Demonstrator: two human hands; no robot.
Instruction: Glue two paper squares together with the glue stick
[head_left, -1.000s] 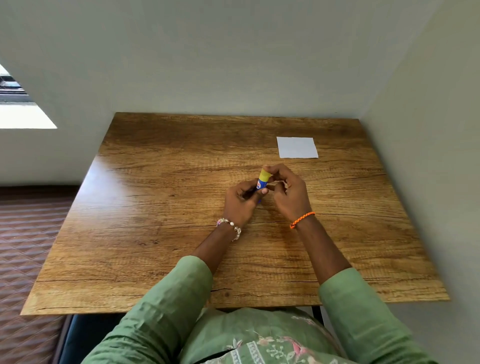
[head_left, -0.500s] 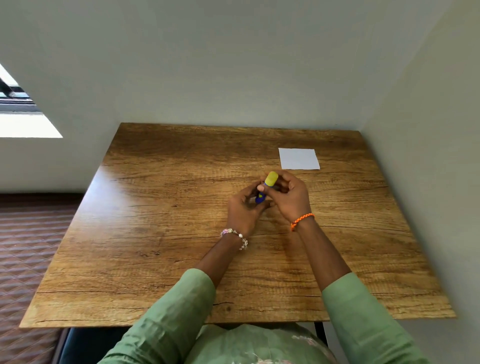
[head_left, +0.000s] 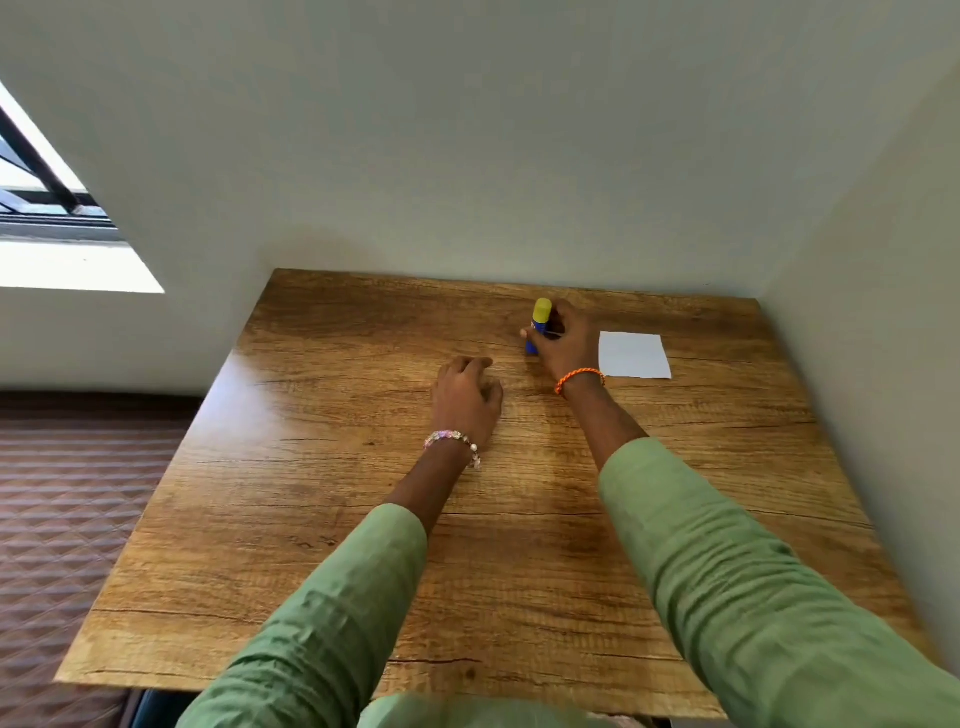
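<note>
Two green-sleeved arms reach over a wooden counter (head_left: 363, 519) set in a room corner. A white paper square (head_left: 634, 355) lies flat near the far right. The left hand (head_left: 466, 397) rests on the wood, fingers loosely curled, holding nothing. The right hand (head_left: 567, 340), just left of the paper, has its grip clamped on an upright, yellow-capped blue glue stick (head_left: 538, 323).

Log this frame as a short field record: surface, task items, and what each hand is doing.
surface: wooden table
glue stick: upright, yellow cap on, far centre of the table
white paper: flat, to the right of the glue stick; only one sheet outline visible
right hand: grip closed around the glue stick
left hand: loosely curled, on or just above the table, holding nothing
</note>
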